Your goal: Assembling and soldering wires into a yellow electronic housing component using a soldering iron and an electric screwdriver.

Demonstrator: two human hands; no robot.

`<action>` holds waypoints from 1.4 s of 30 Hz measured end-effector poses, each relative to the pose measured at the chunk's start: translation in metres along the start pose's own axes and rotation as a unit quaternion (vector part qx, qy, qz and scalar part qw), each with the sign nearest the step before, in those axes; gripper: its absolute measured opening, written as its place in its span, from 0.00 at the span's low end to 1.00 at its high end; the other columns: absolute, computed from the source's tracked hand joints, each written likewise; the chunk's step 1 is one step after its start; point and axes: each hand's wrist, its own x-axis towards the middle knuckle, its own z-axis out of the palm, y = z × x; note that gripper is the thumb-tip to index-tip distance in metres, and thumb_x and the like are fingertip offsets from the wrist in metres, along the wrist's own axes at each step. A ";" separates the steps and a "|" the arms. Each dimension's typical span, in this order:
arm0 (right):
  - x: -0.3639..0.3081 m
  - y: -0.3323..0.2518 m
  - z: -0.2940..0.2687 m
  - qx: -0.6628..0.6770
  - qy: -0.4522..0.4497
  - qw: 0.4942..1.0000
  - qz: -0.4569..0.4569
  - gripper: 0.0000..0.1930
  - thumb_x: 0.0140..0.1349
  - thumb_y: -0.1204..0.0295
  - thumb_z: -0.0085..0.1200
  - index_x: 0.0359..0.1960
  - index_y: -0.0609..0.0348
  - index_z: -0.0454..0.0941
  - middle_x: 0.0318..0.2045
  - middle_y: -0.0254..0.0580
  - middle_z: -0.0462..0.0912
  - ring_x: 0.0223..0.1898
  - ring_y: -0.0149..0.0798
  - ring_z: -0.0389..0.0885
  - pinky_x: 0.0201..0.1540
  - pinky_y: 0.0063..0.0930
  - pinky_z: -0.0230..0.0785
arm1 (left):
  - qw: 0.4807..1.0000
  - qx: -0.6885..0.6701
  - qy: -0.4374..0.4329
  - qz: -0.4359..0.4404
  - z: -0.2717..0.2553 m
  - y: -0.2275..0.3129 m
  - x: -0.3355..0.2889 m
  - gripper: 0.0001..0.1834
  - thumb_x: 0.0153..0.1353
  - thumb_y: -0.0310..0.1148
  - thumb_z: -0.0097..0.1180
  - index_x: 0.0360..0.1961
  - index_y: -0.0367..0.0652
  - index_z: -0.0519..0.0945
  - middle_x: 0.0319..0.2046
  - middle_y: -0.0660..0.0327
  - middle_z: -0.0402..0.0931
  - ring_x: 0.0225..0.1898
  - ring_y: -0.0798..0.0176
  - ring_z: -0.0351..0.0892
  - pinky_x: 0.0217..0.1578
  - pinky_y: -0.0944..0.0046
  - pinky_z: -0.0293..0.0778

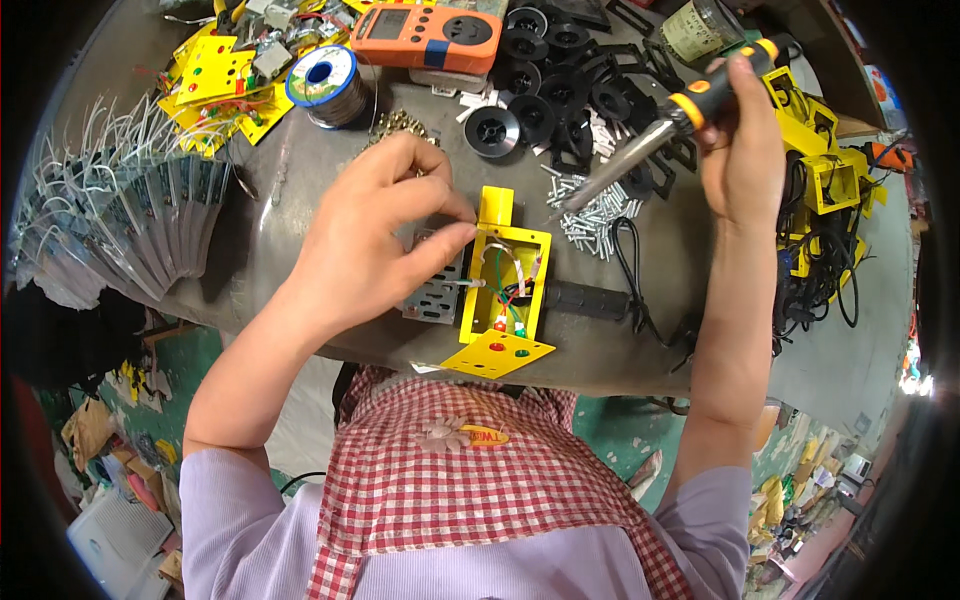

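Note:
A yellow metal box (pixel 543 270), its top off, sits at the table's near edge with coloured wires (pixel 505 270) inside. From its near end a yellow panel (pixel 497 354) with a red and a green light folds out. My left hand (pixel 375 235) is at the box's far left corner, thumb and forefinger pinched together; whatever is between them is too small to make out. Raised at the right, my right hand (pixel 745 150) grips a screwdriver (pixel 620 165) by its black and yellow handle. Its shaft points down-left, its tip apart from the box, near loose silver screws (pixel 598 222).
A perforated grey metal plate (pixel 432 300) lies left of the box; a black cable (pixel 590 301) runs right. Beyond are brass screws (pixel 400 125), a solder spool (pixel 325 85), an orange meter (pixel 428 38) and black round parts (pixel 492 130). Yellow frames (pixel 830 180) are piled right; wired strips (pixel 150 215) left.

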 end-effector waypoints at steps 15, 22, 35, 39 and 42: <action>-0.003 0.022 0.024 -0.060 -0.127 0.987 0.080 0.12 0.66 0.62 0.50 0.31 0.57 0.72 0.22 0.32 0.74 0.19 0.21 0.61 0.20 0.16 0.50 | 1.000 0.006 0.015 -0.004 0.006 -0.006 -0.007 0.08 0.44 0.23 0.66 0.28 0.40 0.81 0.32 0.62 0.70 0.34 0.62 0.73 0.36 0.65 0.70; -0.001 0.021 0.025 -0.072 -0.138 0.985 0.070 0.13 0.66 0.61 0.51 0.31 0.57 0.72 0.22 0.31 0.73 0.19 0.21 0.61 0.21 0.16 0.51 | 1.000 0.015 0.017 0.006 0.007 -0.006 -0.008 0.09 0.44 0.23 0.66 0.29 0.40 0.81 0.32 0.62 0.70 0.34 0.62 0.73 0.36 0.65 0.71; 0.000 0.014 0.029 -0.097 -0.135 0.984 0.069 0.14 0.65 0.60 0.52 0.30 0.58 0.72 0.20 0.31 0.71 0.18 0.21 0.60 0.21 0.16 0.51 | 1.000 0.011 0.018 0.006 0.008 -0.003 -0.009 0.09 0.44 0.23 0.66 0.29 0.40 0.81 0.32 0.61 0.70 0.34 0.61 0.74 0.36 0.64 0.71; 0.003 0.019 0.026 -0.104 -0.139 0.981 0.083 0.14 0.65 0.60 0.52 0.30 0.58 0.71 0.20 0.31 0.71 0.18 0.21 0.61 0.21 0.15 0.52 | 1.000 0.014 0.018 0.011 0.012 -0.006 -0.005 0.10 0.43 0.23 0.67 0.29 0.40 0.81 0.32 0.61 0.70 0.34 0.61 0.74 0.36 0.63 0.71; 0.001 0.018 0.028 -0.099 -0.130 0.984 0.069 0.15 0.65 0.59 0.52 0.30 0.58 0.72 0.21 0.31 0.71 0.18 0.21 0.61 0.21 0.15 0.52 | 1.000 0.012 0.019 0.014 0.012 -0.004 -0.008 0.10 0.43 0.23 0.67 0.29 0.40 0.81 0.32 0.61 0.70 0.34 0.60 0.74 0.36 0.63 0.71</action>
